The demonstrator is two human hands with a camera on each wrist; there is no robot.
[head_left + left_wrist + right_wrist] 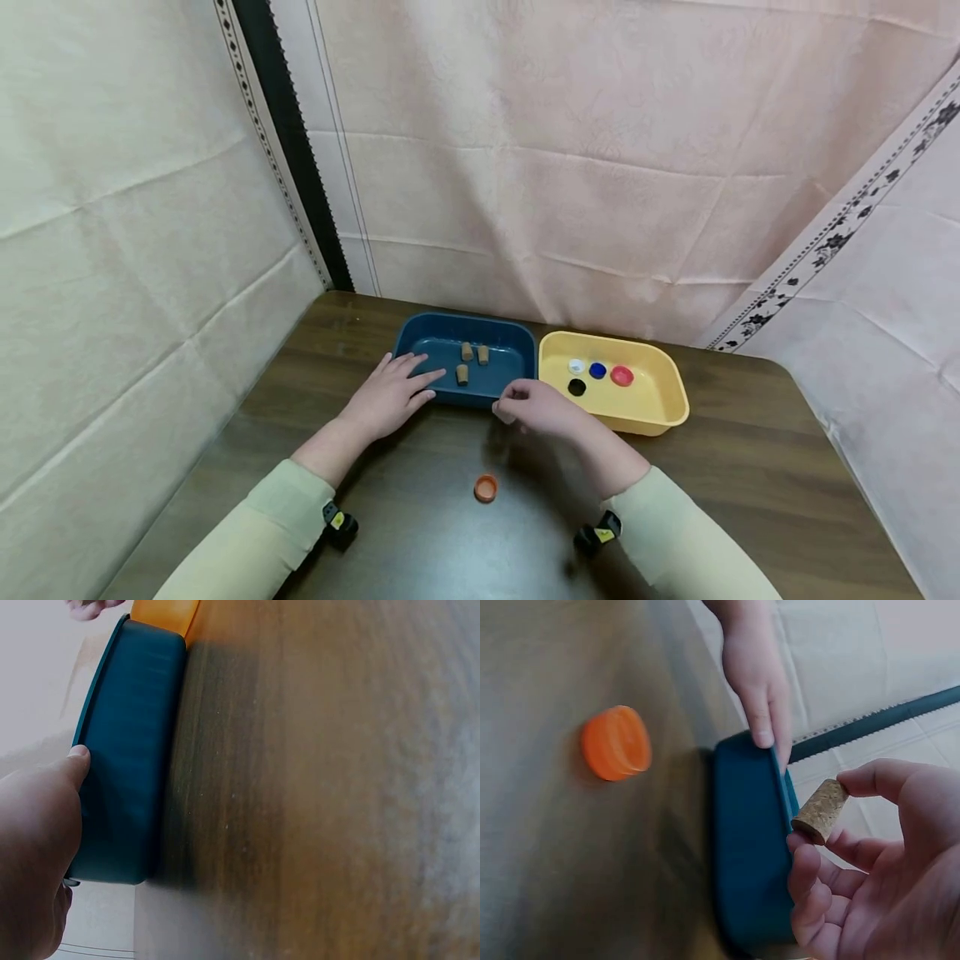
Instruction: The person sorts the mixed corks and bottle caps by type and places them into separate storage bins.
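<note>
Between thumb and fingers my right hand (542, 407) pinches a cork (822, 811), close to the near right corner of the blue tray (427, 327); in the head view the hand itself hides this cork. Fingers spread, my left hand (386, 397) rests on the tray's left rim, its thumb touching the near edge in the left wrist view. Several corks (462, 374) lie inside the blue tray. An orange bottle cap (486, 488) sits on the table in front of the tray, nearer to me.
Right beside the blue tray stands a yellow tray (660, 417). It holds a white cap (576, 366), a blue cap (597, 370), a red cap (622, 376) and a black cap (577, 387). Hanging cloth (525, 167) encloses the table's back and sides.
</note>
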